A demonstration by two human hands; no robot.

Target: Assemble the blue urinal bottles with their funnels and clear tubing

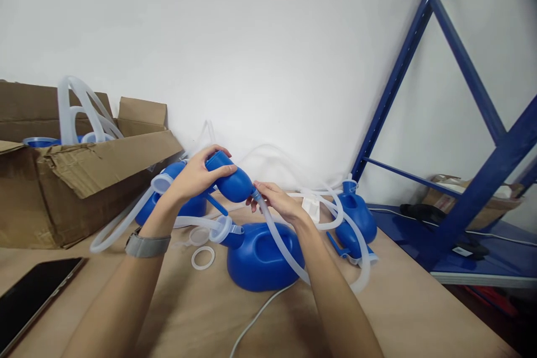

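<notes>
**Inspector A:** At the fingertips of the right hand (pixel 277 199), what did you record?

**Inspector B:** Fingers pinched shut on the end of a translucent tube (pixel 280 240), held against the narrow tip of a blue bulb (pixel 232 180). The left hand (pixel 193 177) was wrapped around that bulb's wide end, above the table (pixel 419 313).

**Inspector A:** And the tube's course?

**Inspector B:** It ran down across a blue container (pixel 262 257) lying directly beneath the hands. A white ring (pixel 203 258) lay just left of that container.

**Inspector A:** Surroundings?

**Inspector B:** A second blue container (pixel 356 218) stood to the right, near blue shelving (pixel 482 179). A cardboard box (pixel 75 190) sat at left, a dark tablet (pixel 33 296) before it.
</notes>
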